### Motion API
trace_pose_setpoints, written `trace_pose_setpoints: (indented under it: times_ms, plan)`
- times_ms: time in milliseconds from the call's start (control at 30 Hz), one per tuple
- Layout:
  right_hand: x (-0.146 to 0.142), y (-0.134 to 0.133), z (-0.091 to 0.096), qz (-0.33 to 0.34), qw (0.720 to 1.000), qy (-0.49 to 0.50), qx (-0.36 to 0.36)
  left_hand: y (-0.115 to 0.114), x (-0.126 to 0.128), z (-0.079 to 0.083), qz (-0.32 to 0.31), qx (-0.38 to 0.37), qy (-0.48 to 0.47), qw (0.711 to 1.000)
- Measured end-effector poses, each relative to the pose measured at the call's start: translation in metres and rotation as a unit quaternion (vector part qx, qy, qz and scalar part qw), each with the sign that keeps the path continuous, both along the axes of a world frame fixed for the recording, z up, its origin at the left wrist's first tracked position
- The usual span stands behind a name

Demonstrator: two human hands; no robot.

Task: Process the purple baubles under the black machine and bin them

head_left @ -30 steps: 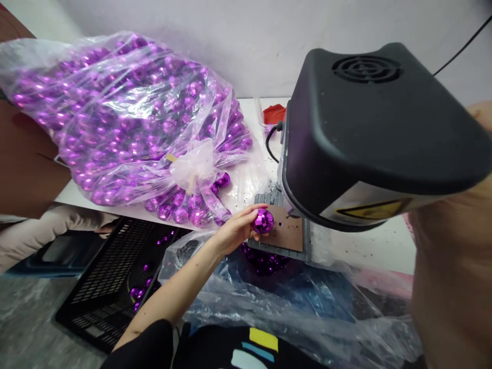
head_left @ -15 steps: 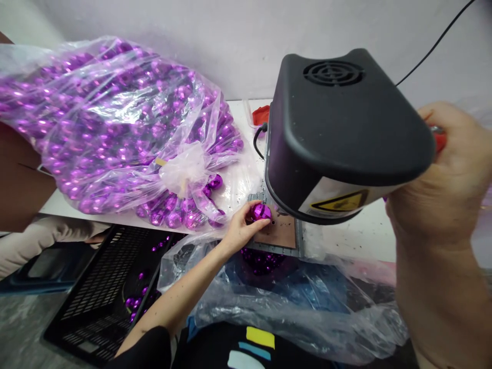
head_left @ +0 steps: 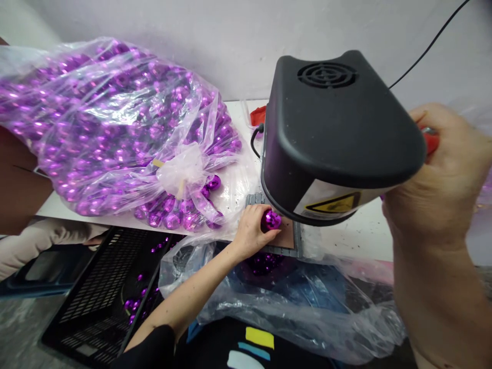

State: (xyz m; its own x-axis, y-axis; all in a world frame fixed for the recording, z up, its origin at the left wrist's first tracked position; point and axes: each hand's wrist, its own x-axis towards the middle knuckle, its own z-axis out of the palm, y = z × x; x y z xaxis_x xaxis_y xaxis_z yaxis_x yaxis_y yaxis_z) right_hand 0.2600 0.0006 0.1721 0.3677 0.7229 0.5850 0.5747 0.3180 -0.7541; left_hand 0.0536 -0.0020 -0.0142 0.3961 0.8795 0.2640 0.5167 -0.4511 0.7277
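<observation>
In the head view, my left hand (head_left: 249,233) pinches a shiny faceted purple bauble (head_left: 273,220) between thumb and fingers. The bauble is over the brown plate (head_left: 286,238) of a small bench machine with a black housing (head_left: 342,123) and a warning label. My right hand (head_left: 438,174) is closed around a handle at the machine's right side; a red part (head_left: 431,140) of it shows beside my fingers. The machine's head hides whatever lies directly beneath it.
A big clear bag (head_left: 126,118) of purple baubles rests on the white table (head_left: 369,241) at left. Below are a black crate (head_left: 88,302) with loose baubles and an open plastic bag (head_left: 307,307) with more. A person's leg (head_left: 42,243) is at far left.
My left hand has moved slightly right and down with the bauble, which has turned in my fingers. My right hand stays on the handle; the view has shifted a little.
</observation>
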Motion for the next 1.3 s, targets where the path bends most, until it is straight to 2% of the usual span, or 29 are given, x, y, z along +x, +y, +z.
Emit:
trace_pose_setpoints:
  times_ms: [67, 200, 400, 667, 900, 967, 1133, 1300]
  plan:
    - [0.001, 0.001, -0.001, -0.004, 1.000, -0.008, 0.006, 0.001, 0.003, -0.006, -0.001, -0.018, -0.019, 1.000]
    - [0.000, 0.000, -0.001, -0.007, 1.000, -0.016, 0.007, 0.000, 0.004, -0.013, -0.047, -0.030, -0.057, 0.997]
    - [-0.002, -0.003, 0.003, -0.021, 0.999, -0.042, 0.000, -0.002, 0.003, -0.001, -0.084, -0.071, -0.051, 0.993]
    - [0.001, -0.003, 0.002, -0.032, 0.996, -0.081, 0.010, -0.003, 0.004, 0.003, -0.064, -0.106, -0.057, 0.991]
    - [-0.004, -0.014, -0.002, -0.045, 0.998, -0.046, 0.010, -0.004, 0.004, 0.007, -0.051, -0.116, -0.083, 0.989]
    - [-0.007, -0.020, -0.005, -0.066, 0.996, -0.054, 0.020, -0.003, 0.004, 0.008, -0.055, -0.114, -0.088, 0.988]
    - [-0.008, -0.041, -0.023, -0.118, 0.981, -0.115, 0.104, -0.004, 0.003, 0.003, -0.055, -0.105, -0.104, 0.987]
    - [-0.007, -0.066, -0.042, -0.088, 0.986, -0.127, 0.065, -0.004, 0.003, -0.003, -0.060, -0.102, -0.095, 0.988]
